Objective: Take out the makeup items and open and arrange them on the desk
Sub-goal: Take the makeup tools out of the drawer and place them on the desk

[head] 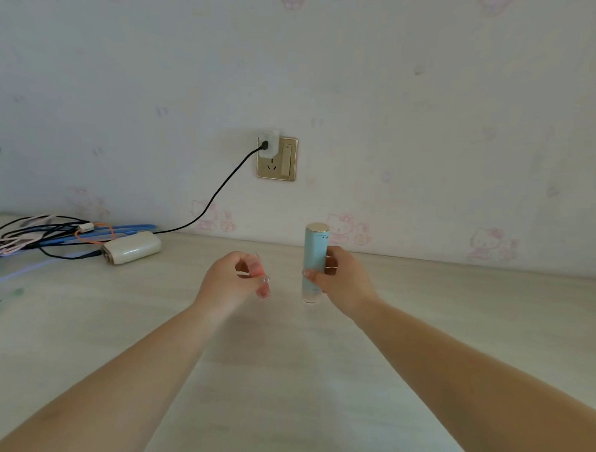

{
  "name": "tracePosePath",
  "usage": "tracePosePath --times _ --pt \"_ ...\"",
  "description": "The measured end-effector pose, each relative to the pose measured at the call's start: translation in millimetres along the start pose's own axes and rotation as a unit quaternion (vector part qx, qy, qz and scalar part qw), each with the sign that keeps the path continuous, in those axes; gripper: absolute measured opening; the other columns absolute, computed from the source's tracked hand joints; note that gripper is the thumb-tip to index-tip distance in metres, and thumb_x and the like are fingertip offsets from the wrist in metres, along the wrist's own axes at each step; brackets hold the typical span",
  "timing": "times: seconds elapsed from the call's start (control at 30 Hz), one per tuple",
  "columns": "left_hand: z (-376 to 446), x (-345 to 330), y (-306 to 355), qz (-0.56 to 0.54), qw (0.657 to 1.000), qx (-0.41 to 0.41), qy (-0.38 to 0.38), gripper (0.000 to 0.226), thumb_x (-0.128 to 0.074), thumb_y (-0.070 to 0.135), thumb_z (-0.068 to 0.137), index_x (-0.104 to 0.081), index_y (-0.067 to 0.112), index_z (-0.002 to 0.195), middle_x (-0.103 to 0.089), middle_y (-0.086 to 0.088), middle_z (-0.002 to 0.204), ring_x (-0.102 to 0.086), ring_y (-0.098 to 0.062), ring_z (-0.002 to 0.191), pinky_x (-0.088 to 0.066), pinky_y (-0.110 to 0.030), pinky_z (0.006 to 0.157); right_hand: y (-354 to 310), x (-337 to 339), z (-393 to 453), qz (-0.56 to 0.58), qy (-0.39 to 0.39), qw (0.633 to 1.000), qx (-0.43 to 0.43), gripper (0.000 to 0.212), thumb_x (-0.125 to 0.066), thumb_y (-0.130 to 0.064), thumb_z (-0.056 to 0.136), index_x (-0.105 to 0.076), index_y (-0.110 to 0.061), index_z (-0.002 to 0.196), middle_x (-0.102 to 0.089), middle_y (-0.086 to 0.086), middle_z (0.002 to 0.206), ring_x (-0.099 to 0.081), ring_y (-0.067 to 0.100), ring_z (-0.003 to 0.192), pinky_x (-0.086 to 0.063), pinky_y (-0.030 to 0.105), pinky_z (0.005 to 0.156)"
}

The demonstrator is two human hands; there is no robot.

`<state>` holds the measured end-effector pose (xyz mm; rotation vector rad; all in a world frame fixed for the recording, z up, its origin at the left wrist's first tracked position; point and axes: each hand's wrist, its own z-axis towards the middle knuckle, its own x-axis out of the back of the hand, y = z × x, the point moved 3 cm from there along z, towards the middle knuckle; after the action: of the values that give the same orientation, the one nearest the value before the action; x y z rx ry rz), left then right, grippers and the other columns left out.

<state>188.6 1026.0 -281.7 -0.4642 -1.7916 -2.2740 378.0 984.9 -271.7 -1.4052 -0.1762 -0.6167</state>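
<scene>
The left hand (pixel 229 279) has its fingers curled tight around a small pink tube (pixel 260 276). Only the two ends of it stick out, so the middle is hidden and it is hard to say just what it is. The right hand (pixel 339 278) wraps its thumb and fingers around a tall blue bottle (pixel 314 259) with a gold top. The bottle stands up straight, and it is hard to tell if its bottom touches the desk (pixel 295 378). Both things are held near each other, not touching, above the middle of the desk. Far on the left lie a white box (pixel 132 248) and a mess of wires (pixel 36 235), cut off at the edge. A black wire runs up to a plug (pixel 276 158) on the wall.
</scene>
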Motion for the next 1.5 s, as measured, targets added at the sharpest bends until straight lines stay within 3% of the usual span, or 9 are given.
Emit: tracePosePath --times 0.2,0.37,0.57,0.9,1.0,1.1,1.2,1.33,1.5 --pt "30.9 -5.0 -17.9 0.027 0.999 0.006 0.024 0.013 -0.069 0.002 0.074 -0.06 0.01 0.078 -0.066 0.015 0.055 -0.061 0.012 0.056 -0.042 -0.012 0.066 -1.9 -24.0 31.9 0.013 0.007 1.0 -0.005 0.047 -0.067 -0.028 0.084 -0.049 -0.02 0.126 -0.057 -0.008 0.108 -0.058 0.014 0.099 -0.048 0.027 0.082" --pt "44.0 -6.6 -28.6 0.032 0.999 0.009 0.043 0.021 -0.072 0.006 0.074 -0.062 0.016 0.088 -0.065 0.01 0.086 -0.065 -0.005 0.075 -0.042 -0.016 0.066 -0.5 -35.6 46.6 0.02 0.001 1.0 -0.007 0.047 -0.067 -0.028 0.085 -0.048 -0.019 0.127 -0.057 -0.007 0.11 -0.056 0.012 0.097 -0.043 0.022 0.077" --pt "48.5 -5.3 -34.0 0.047 0.998 0.003 0.048 0.024 -0.072 0.008 0.076 -0.059 0.019 0.093 -0.062 0.01 0.091 -0.062 -0.003 0.076 -0.04 -0.016 0.066 6.9 -38.5 51.3 0.007 -0.006 1.0 -0.008 0.046 -0.067 -0.028 0.084 -0.049 -0.019 0.126 -0.057 -0.008 0.108 -0.055 0.01 0.094 -0.04 0.02 0.074" --pt "44.4 1.6 -32.8 0.04 0.997 0.043 0.045 0.094 -0.079 0.015 0.071 -0.022 0.019 0.146 -0.052 -0.001 0.122 -0.054 -0.014 0.106 -0.041 -0.028 0.091 3.0 -36.4 45.8 0.018 -0.038 0.999 -0.005 0.074 -0.074 -0.029 0.078 -0.034 -0.026 0.14 -0.051 -0.005 0.129 -0.051 0.011 0.116 -0.039 0.023 0.085" --pt "31.5 13.1 -11.9 -0.009 0.993 0.003 0.114 0.082 -0.076 0.018 0.076 -0.029 0.02 0.143 -0.052 0.001 0.123 -0.052 -0.012 0.112 -0.04 -0.027 0.094 -6.6 -19.0 31.1 0.043 -0.006 0.999 0.013 0.076 -0.073 -0.032 0.079 -0.031 -0.029 0.142 -0.047 -0.006 0.134 -0.048 0.009 0.122 -0.039 0.023 0.089" --pt "-4.4 17.9 28.3 -0.138 0.981 -0.035 0.131 0.047 -0.063 0.012 0.086 -0.046 0.025 0.128 -0.062 0.006 0.104 -0.059 -0.01 0.096 -0.045 -0.028 0.088 -13.7 19.0 -6.7 0.118 0.047 0.991 0.05 0.06 -0.072 -0.024 0.081 -0.041 -0.034 0.132 -0.053 -0.012 0.124 -0.056 0.003 0.112 -0.045 0.023 0.09" --pt "-49.5 5.2 68.1 -0.197 0.976 -0.069 0.06 0.022 -0.06 0.008 0.088 -0.059 0.023 0.105 -0.065 0.002 0.086 -0.06 -0.014 0.077 -0.048 -0.031 0.07 -15.7 63.1 -58.3 0.145 0.075 0.983 0.089 0.047 -0.07 -0.017 0.082 -0.049 -0.038 0.117 -0.058 -0.015 0.115 -0.059 0.0 0.106 -0.049 0.016 0.081" --pt "-111.0 -39.5 107.8 -0.202 0.971 -0.103 -0.07 0.021 -0.067 0.015 0.082 -0.061 0.029 0.098 -0.066 0.005 0.077 -0.064 -0.005 0.073 -0.046 -0.032 0.088 -3.5 123.7 -125.9 0.115 0.099 0.984 0.098 0.051 -0.07 -0.01 0.081 -0.048 -0.037 0.119 -0.058 -0.012 0.117 -0.06 -0.001 0.106 -0.047 0.006 0.071" --pt "-184.8 -109.3 148.1 -0.164 0.948 -0.137 -0.237 0.025 -0.062 0.001 0.085 -0.06 0.023 0.096 -0.064 0.005 0.079 -0.061 -0.001 0.073 -0.05 -0.016 0.072 21.8 204.0 -217.7 0.071 0.157 0.983 0.065 0.057 -0.07 -0.006 0.08 -0.046 -0.028 0.127 -0.057 -0.005 0.119 -0.058 0.003 0.108 -0.047 0.005 0.072"
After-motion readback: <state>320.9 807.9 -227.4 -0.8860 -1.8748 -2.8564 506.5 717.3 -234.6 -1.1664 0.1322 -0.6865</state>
